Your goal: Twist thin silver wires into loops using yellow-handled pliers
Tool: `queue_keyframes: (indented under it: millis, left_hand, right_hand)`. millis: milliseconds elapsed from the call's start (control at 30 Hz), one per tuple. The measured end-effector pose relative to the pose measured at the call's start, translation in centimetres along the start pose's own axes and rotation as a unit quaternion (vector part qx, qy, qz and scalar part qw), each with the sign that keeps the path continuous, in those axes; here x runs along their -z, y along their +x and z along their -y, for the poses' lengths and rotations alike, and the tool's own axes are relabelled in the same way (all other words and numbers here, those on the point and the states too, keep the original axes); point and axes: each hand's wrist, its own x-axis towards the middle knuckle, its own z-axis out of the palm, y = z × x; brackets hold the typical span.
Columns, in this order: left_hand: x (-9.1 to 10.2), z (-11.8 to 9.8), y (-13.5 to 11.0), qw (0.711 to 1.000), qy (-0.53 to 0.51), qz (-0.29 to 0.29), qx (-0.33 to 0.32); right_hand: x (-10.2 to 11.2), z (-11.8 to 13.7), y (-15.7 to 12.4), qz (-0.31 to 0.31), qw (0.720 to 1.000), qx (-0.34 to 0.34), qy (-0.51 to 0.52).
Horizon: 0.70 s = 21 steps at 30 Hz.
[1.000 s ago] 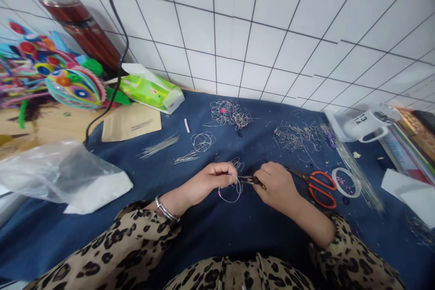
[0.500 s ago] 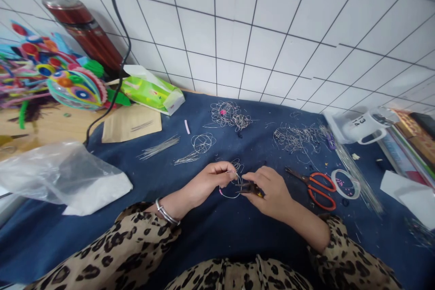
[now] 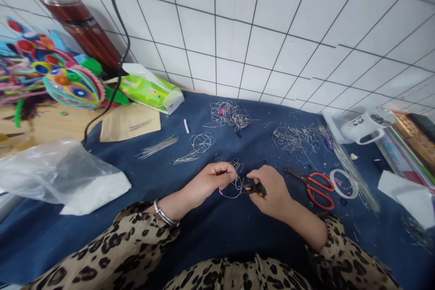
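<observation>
My left hand (image 3: 210,181) pinches a thin silver wire loop (image 3: 231,190) with a small pink bead on it, just above the blue cloth (image 3: 210,235). Close to its right, my right hand (image 3: 272,190) is closed around small dark pliers (image 3: 253,187), whose tip meets the wire loop. Both hands sit near the middle of the cloth, close to my body. A silver bangle circles my left wrist.
Orange-handled scissors (image 3: 317,186) and a tape ring (image 3: 344,183) lie right of my hands. Wire tangles (image 3: 231,114), straight wire pieces (image 3: 158,147) and more bent wire (image 3: 295,138) lie beyond. A white mug (image 3: 365,125), plastic bag (image 3: 61,176), green tissue pack (image 3: 152,93), red flask (image 3: 83,31) and colourful craft (image 3: 50,77) surround.
My right hand has shifted slightly left and turned, bringing the pliers closer onto the wire loop. My left hand keeps its pinch in nearly the same place.
</observation>
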Motion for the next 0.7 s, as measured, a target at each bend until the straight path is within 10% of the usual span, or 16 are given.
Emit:
queue_keyframes:
  millis: [333,700]
  left_hand:
    - [-0.09,0.10,-0.13,1.000,-0.007,0.020,0.011]
    - [-0.04,0.17,0.01,1.000,-0.008,-0.028,0.002]
  right_hand:
    - [-0.18,-0.67,-0.70,-0.004,0.978,0.140,-0.156]
    - [-0.01,-1.01,-0.58,0.025,0.985,0.089,-0.145]
